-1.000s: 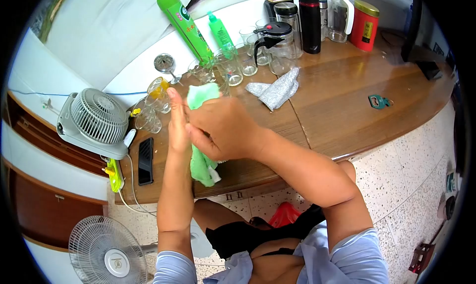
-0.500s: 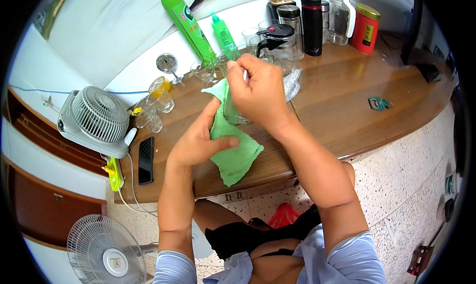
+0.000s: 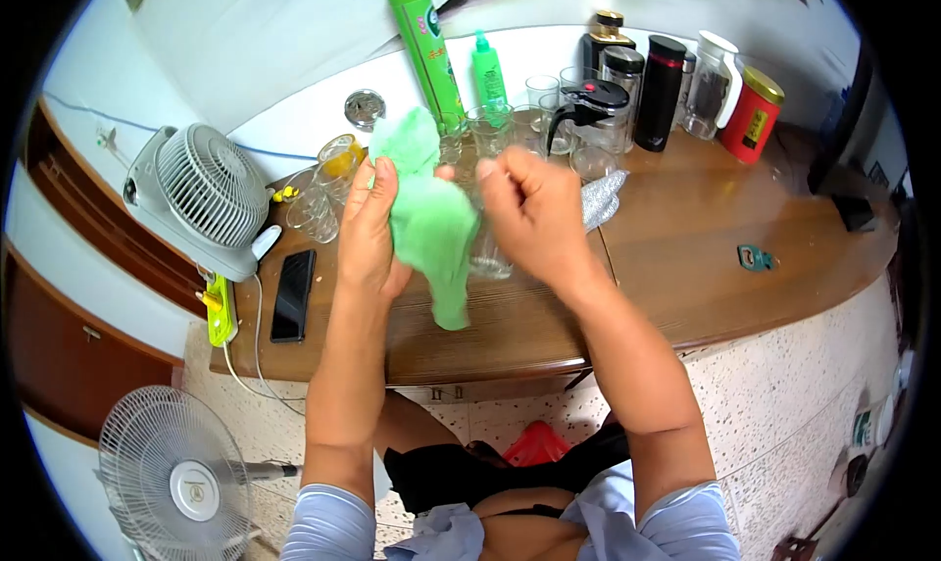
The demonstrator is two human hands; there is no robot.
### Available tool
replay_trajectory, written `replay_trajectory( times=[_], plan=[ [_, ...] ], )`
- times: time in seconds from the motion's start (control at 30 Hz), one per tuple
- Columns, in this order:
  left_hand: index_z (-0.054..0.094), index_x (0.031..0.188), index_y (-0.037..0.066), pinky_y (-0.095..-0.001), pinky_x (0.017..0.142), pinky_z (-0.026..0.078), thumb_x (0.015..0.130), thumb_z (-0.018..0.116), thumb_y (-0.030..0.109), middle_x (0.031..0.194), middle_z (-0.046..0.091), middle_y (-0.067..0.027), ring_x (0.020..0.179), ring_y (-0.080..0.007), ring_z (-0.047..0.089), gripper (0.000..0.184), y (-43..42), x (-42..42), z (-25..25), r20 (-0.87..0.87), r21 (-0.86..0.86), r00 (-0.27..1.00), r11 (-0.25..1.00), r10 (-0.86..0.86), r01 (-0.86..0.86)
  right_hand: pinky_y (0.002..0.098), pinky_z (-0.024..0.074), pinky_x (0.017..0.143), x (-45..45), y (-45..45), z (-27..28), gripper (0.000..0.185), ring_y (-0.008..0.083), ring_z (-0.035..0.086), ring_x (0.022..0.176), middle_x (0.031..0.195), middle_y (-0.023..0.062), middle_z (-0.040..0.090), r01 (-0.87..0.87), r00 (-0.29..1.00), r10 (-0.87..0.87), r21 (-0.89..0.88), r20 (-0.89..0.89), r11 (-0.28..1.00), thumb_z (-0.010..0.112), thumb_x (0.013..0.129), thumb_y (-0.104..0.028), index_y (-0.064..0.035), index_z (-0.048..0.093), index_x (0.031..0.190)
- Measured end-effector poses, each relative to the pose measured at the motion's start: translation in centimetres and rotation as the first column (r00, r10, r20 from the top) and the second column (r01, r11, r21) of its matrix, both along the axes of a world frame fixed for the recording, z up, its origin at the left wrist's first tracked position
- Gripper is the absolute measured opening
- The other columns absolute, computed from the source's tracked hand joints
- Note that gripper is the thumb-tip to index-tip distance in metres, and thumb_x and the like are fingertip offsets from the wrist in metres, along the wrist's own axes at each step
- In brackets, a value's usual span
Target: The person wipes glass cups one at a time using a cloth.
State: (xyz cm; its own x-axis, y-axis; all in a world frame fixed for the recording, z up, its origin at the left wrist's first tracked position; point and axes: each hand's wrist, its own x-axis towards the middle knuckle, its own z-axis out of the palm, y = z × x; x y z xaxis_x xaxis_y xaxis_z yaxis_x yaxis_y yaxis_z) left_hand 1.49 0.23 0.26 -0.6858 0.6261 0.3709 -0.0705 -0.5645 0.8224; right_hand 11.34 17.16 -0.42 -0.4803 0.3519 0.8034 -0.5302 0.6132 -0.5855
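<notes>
A light green cloth [image 3: 431, 223] hangs in folds from my left hand [image 3: 371, 233], whose fingers are closed round it with the thumb in front. My right hand [image 3: 537, 213] is curled like a fist just right of the cloth; what its fingers hold, if anything, is hidden. Between the cloth and this hand shows the lower part of a clear drinking glass [image 3: 492, 257]. Its upper part is covered, and I cannot tell whether it is held or stands on the table. Further back stand more clear glasses [image 3: 490, 130].
On the wooden table [image 3: 676, 277] are a phone [image 3: 293, 296], a box fan [image 3: 204, 194], a black-lidded teapot [image 3: 598, 110], a black flask [image 3: 660, 96], a red canister [image 3: 753, 120], a silver packet [image 3: 603, 200] and a teal bottle opener [image 3: 755, 257]. Green spray bottles stand behind.
My left hand has turned more upright and risen with the cloth, which is now bunched above its thumb. My right hand has moved away from the cloth to the right. The view has shifted.
</notes>
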Motion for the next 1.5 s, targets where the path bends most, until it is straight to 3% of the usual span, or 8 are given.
replay_trajectory(
  times=[0.27, 0.37, 0.43, 0.57, 0.8, 0.97, 1.33, 1.5],
  plan=[
    [0.051, 0.145, 0.004, -0.0352, 0.098, 0.056, 0.108, 0.065, 0.035, 0.125, 0.067, -0.0104, 0.113, -0.0182, 0.067, 0.05, 2.1, 2.3, -1.5, 0.068, -0.018, 0.996, 0.998, -0.051, 0.052, 0.0421, 0.0416, 0.051, -0.2, -2.1, -0.6, 0.027, 0.0327, 0.054, 0.052, 0.061, 0.0148, 0.053, 0.082, 0.997, -0.083, 0.128, 0.003, 0.988, 0.068, 0.097, -0.008, -0.0028, 0.054, 0.074],
    [0.044, 0.152, 0.0, -0.0396, 0.11, 0.047, 0.104, 0.069, 0.042, 0.136, 0.059, -0.0162, 0.129, -0.0258, 0.058, 0.068, 2.6, 1.9, -3.8, -0.451, -0.239, 0.889, 0.948, 0.085, -0.212, 0.0352, 0.04, 0.051, -0.5, -0.9, -1.0, 0.025, 0.0193, 0.051, 0.052, 0.061, 0.0087, 0.054, 0.14, 0.99, -0.136, 0.109, -0.037, 0.984, 0.068, 0.099, -0.01, -0.0014, 0.06, 0.077],
    [0.042, 0.154, -0.002, -0.0421, 0.116, 0.042, 0.103, 0.071, 0.046, 0.143, 0.052, -0.0207, 0.138, -0.0312, 0.052, 0.076, 2.3, 3.1, -2.4, -0.311, -0.297, 0.95, 0.952, -0.025, -0.072, 0.0326, 0.0388, 0.052, -0.3, -0.5, -0.6, 0.026, 0.0125, 0.048, 0.056, 0.062, 0.0041, 0.054, 0.117, 0.993, -0.118, -0.023, -0.028, 0.993, 0.067, 0.101, -0.01, -0.001, 0.062, 0.078],
    [0.039, 0.156, -0.004, -0.0459, 0.117, 0.04, 0.096, 0.078, 0.05, 0.146, 0.043, -0.028, 0.139, -0.0386, 0.047, 0.09, 2.6, 3.5, -4.3, -0.729, -0.123, 0.67, 0.935, 0.143, -0.333, 0.0267, 0.0338, 0.054, -0.4, 1.0, -0.6, 0.03, 0.0046, 0.041, 0.062, 0.066, -0.0035, 0.05, 0.124, 0.992, -0.126, -0.077, -0.019, 0.989, 0.065, 0.106, -0.013, -0.0014, 0.06, 0.079],
    [0.049, 0.153, -0.002, -0.0409, 0.114, 0.043, 0.104, 0.068, 0.048, 0.137, 0.05, -0.0237, 0.13, -0.0336, 0.055, 0.073, 3.0, 2.7, -4.2, -0.557, -0.149, 0.797, 0.916, 0.234, -0.372, 0.0241, 0.0343, 0.059, -0.2, -0.4, -1.0, 0.031, 0.0028, 0.041, 0.069, 0.073, -0.007, 0.052, -0.16, 0.981, 0.173, -0.146, 0.083, 0.976, 0.062, 0.109, -0.014, -0.0047, 0.059, 0.08],
    [0.062, 0.136, -0.001, -0.0306, 0.102, 0.05, 0.112, 0.054, 0.048, 0.118, 0.068, -0.0069, 0.111, -0.0135, 0.062, 0.056, 3.2, 1.9, -3.1, 0.088, -0.043, 0.994, 0.997, 0.069, -0.065, 0.0331, 0.0389, 0.056, 0.1, -3.1, -2.0, 0.024, 0.0147, 0.048, 0.059, 0.066, 0.0057, 0.053, -0.174, 0.983, 0.161, 0.157, 0.093, 0.972, 0.064, 0.102, -0.008, -0.0013, 0.059, 0.079],
    [0.071, 0.125, -0.002, -0.0264, 0.085, 0.052, 0.11, 0.049, 0.06, 0.106, 0.07, -0.0044, 0.098, -0.0077, 0.061, 0.067, 2.3, 2.7, -2.5, -0.322, -0.386, 0.942, 0.922, -0.098, -0.036, 0.0252, 0.0337, 0.057, 0.2, -0.5, -0.7, 0.03, 0.0045, 0.043, 0.066, 0.071, -0.0034, 0.054, -0.068, 0.997, 0.064, -0.118, -0.036, 0.991, 0.061, 0.108, -0.014, -0.0033, 0.059, 0.08],
    [0.063, 0.13, 0.001, -0.0257, 0.079, 0.057, 0.108, 0.054, 0.059, 0.106, 0.07, -0.0047, 0.097, -0.011, 0.069, 0.063, 2.0, 2.9, -2.6, 0.1, -0.275, 0.885, 0.842, -0.455, 0.464, 0.0227, 0.0302, 0.058, 0.1, 0.8, -0.5, 0.028, 0.0021, 0.039, 0.066, 0.073, -0.007, 0.051, -0.25, 0.968, 0.238, -0.232, -0.08, 0.94, 0.058, 0.11, -0.015, -0.0047, 0.059, 0.085]
  ],
)
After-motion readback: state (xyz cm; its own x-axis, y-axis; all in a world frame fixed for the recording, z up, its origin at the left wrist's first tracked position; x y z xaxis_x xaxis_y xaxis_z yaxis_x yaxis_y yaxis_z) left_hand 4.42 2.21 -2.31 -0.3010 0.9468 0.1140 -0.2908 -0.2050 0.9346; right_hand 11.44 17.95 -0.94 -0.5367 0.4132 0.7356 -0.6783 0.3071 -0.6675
